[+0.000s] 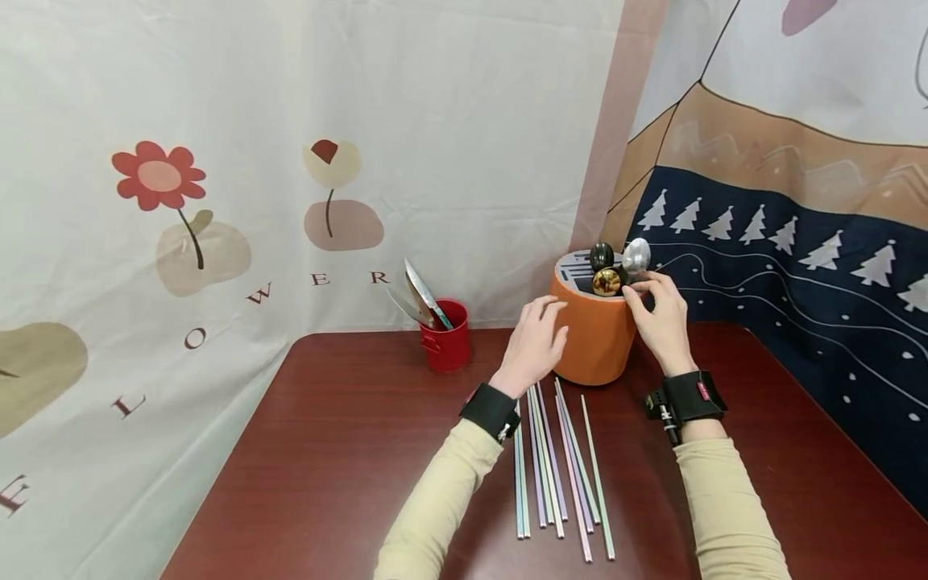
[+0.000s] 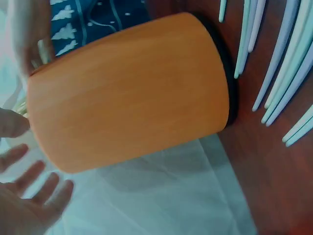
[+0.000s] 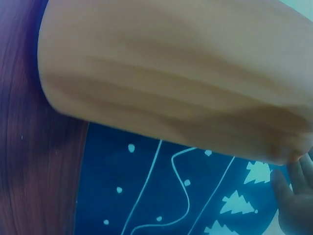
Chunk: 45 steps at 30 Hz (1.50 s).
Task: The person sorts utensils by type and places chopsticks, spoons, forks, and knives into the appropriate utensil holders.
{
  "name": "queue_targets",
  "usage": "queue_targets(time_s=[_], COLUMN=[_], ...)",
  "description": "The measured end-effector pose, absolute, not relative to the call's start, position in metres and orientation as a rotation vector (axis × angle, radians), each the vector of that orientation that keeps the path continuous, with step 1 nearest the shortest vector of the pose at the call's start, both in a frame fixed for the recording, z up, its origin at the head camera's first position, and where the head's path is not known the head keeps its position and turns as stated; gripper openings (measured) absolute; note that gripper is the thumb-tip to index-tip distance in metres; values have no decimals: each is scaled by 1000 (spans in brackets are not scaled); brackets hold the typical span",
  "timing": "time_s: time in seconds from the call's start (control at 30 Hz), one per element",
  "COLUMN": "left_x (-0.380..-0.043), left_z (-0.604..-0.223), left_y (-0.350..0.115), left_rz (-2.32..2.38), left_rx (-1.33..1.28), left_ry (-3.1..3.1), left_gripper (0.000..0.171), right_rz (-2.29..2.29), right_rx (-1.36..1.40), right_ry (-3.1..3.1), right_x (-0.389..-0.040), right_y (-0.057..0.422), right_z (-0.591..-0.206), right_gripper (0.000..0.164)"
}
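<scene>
An orange utensil holder (image 1: 593, 342) with a grey slotted top stands toward the back right of the table. Out of that top rise a silver spoon (image 1: 636, 255), a gold spoon (image 1: 606, 282) and a black, rounded utensil head (image 1: 601, 256). At the holder's right rim, my right hand (image 1: 663, 318) pinches the silver spoon low, just under its bowl; the handle is hidden. My left hand (image 1: 532, 342) hovers by the holder's left side, fingers spread and holding nothing. In the left wrist view, the left fingers (image 2: 36, 183) show beside the holder's upper end.
Several pastel chopsticks (image 1: 558, 467) lie loosely side by side in front of the holder. Left of it, a red bucket (image 1: 445, 354) contains knives (image 1: 426, 296). A printed cloth (image 1: 471, 161) hangs behind the table, and a dark-blue tree-patterned one (image 1: 783, 298) along the right.
</scene>
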<state>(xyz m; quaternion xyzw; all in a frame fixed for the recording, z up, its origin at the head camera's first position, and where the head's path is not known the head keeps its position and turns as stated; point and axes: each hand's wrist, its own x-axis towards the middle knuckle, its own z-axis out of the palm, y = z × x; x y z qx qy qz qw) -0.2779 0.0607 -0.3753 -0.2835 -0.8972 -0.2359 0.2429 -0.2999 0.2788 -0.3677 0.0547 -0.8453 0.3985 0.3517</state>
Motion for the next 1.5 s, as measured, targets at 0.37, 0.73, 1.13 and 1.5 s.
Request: queue_targets(time_s=[0.37, 0.73, 1.13, 1.5], left_x=[-233, -215, -211, -216], left_z=[-412, -442, -458, -459], left_y=[14, 12, 31, 45], left_rz=[-855, -743, -615, -448], left_rx=[-482, -222, -24, 171], left_ry=[-2946, -3196, -3110, -3129], left_gripper=[22, 38, 33, 11], right_rz=[1015, 1007, 978, 954], right_rx=[148, 118, 106, 97], right_ry=[-2228, -2255, -2283, -2309], right_x=[-297, -297, -292, -292], right_y=[283, 279, 278, 278], right_z=[-371, -373, -369, -367], right_gripper=[33, 35, 38, 38])
